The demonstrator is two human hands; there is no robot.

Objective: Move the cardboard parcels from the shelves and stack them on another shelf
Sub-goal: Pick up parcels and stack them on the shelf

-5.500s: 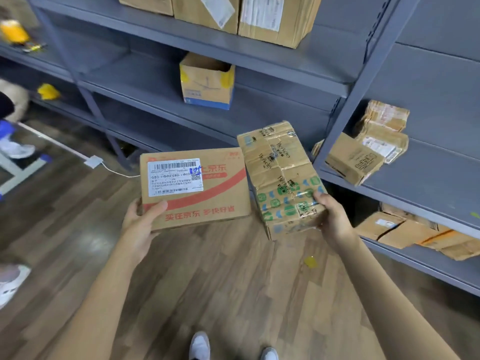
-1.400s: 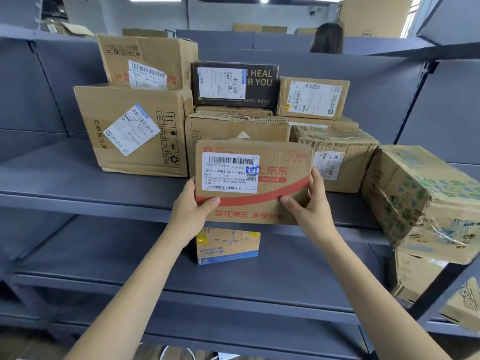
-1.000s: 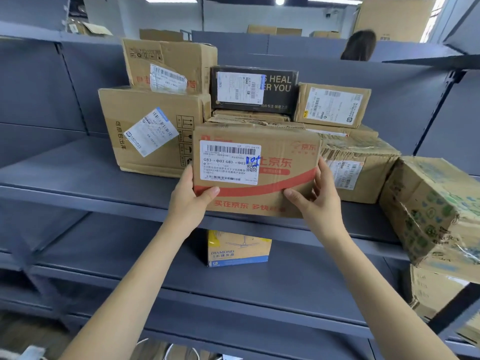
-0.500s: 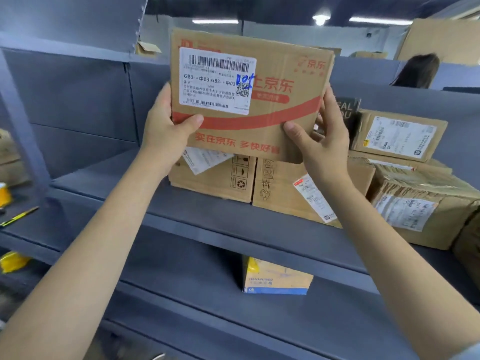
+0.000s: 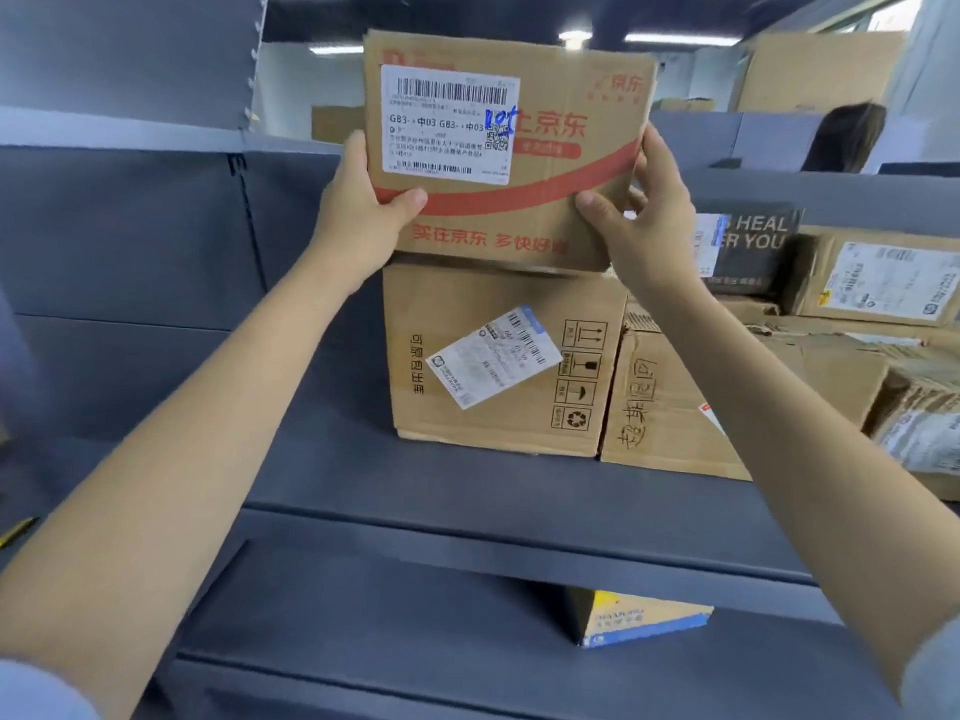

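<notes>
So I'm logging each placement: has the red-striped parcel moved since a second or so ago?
Yes. The red-striped parcel, held in the left hand and right hand, has gone up and left: from the shelf's front edge onto the big carton.

Single head cam, close, facing fwd at shelf (image 5: 467, 491), arm's reach

Both bare forearms are reaching up and forward toward the red-printed parcel (image 5: 511, 148). The left hand (image 5: 358, 215) is gripping the parcel's lower left edge, thumb lying across its front face and fingers wrapping behind. The right hand (image 5: 644, 215) is gripping its lower right edge, thumb pressing on the front near the bottom corner, fingers extending up along the side.
</notes>
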